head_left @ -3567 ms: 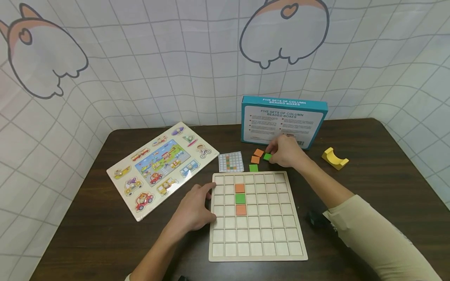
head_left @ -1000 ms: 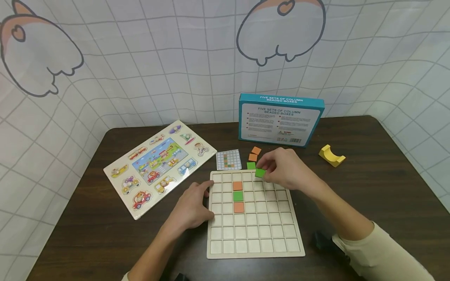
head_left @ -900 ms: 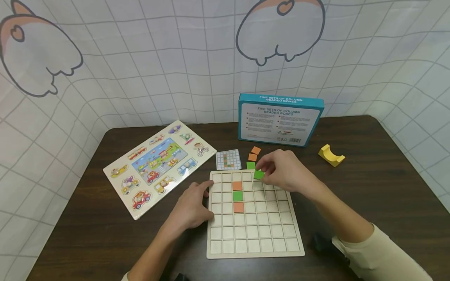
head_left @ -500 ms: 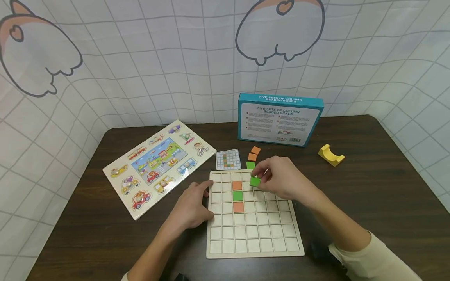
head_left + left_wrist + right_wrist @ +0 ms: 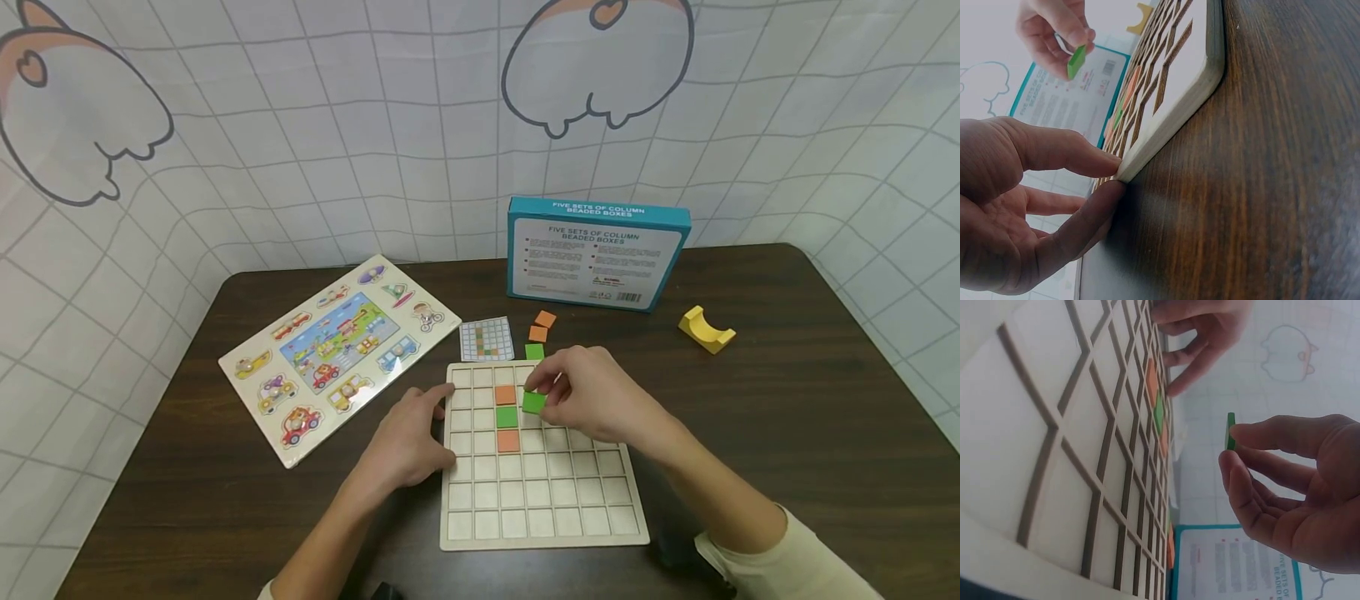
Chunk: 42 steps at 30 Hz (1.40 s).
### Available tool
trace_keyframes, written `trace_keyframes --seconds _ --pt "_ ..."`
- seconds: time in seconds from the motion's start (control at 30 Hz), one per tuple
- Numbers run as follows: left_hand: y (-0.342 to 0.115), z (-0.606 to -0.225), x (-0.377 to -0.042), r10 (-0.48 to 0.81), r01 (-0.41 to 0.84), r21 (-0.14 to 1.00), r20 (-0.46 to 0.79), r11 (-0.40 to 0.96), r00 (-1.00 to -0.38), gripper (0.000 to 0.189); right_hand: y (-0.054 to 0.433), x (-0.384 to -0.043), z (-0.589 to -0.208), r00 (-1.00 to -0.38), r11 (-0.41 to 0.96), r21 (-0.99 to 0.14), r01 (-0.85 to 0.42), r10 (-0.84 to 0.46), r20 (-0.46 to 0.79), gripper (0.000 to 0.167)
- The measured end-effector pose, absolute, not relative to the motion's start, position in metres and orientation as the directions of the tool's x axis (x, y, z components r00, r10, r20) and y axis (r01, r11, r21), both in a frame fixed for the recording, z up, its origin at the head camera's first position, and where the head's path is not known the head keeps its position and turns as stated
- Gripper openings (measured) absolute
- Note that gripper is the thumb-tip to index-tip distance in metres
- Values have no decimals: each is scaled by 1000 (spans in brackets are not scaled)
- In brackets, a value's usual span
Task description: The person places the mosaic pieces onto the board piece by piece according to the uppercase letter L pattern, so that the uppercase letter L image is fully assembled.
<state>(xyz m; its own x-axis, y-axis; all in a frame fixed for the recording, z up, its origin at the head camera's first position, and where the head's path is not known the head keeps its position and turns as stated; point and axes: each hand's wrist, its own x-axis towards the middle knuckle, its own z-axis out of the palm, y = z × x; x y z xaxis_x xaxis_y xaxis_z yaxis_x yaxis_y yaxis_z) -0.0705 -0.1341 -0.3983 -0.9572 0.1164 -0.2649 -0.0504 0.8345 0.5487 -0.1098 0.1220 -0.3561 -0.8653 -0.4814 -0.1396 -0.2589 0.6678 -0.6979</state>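
Note:
My right hand (image 5: 592,396) pinches a green square tile (image 5: 534,403) between thumb and fingers, and in the right wrist view the green tile (image 5: 1230,431) is held clear above the board. The wooden grid board (image 5: 525,500) lies flat on the table. One column of it carries an orange tile (image 5: 506,395), a green tile (image 5: 507,417) and a lower orange tile (image 5: 507,441). At the board's left edge, my left hand (image 5: 408,442) rests with thumb and forefinger spread along the rim. The left wrist view has the left hand's thumb (image 5: 1079,153) right at that edge.
Behind the board lie a loose green tile (image 5: 534,352), two orange tiles (image 5: 537,333) and a pattern card (image 5: 486,340). A teal box (image 5: 592,262) stands at the back. A vehicle puzzle board (image 5: 262,400) is at left, a yellow curved block (image 5: 707,331) at right.
My right hand has picked up a green tile beside the orange ones and carried it toward me and left, over the board's upper rows. The left hand stays at the board's edge.

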Motion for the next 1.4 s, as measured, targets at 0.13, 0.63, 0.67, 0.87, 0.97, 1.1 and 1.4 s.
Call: trace_keyframes --seconds 0.13,0.63,0.67,0.87,0.97,1.1,1.4 --pt "-134 -399 -70 117 -49 548 -263 835 -958 92 118 -107 -356 -865 673 -694 -256 -480 -146 28" --pt "-133 -399 -69 114 -63 566 -271 822 -956 92 112 -101 -359 -855 671 -697 -253 -492 -164 28" --pt "-133 -399 -69 112 -62 565 -269 823 -957 92 111 -100 -360 -854 672 -697 -252 -493 -166 28" --pt "-131 -398 -69 101 -73 562 -273 824 -957 92 109 -98 -363 -849 671 -692 -266 -503 -161 26" --pt "-130 -398 -69 97 -78 561 -276 824 -956 92 108 -97 -363 -845 672 -690 -271 -509 -164 26" --pt "-130 -398 -69 94 -79 560 -274 825 -957 92 106 -94 -363 -839 676 -686 -269 -514 -177 26" --pt "-130 -397 -68 85 -87 560 -274 824 -958 91 100 -90 -367 -817 677 -683 -275 -539 -205 25"
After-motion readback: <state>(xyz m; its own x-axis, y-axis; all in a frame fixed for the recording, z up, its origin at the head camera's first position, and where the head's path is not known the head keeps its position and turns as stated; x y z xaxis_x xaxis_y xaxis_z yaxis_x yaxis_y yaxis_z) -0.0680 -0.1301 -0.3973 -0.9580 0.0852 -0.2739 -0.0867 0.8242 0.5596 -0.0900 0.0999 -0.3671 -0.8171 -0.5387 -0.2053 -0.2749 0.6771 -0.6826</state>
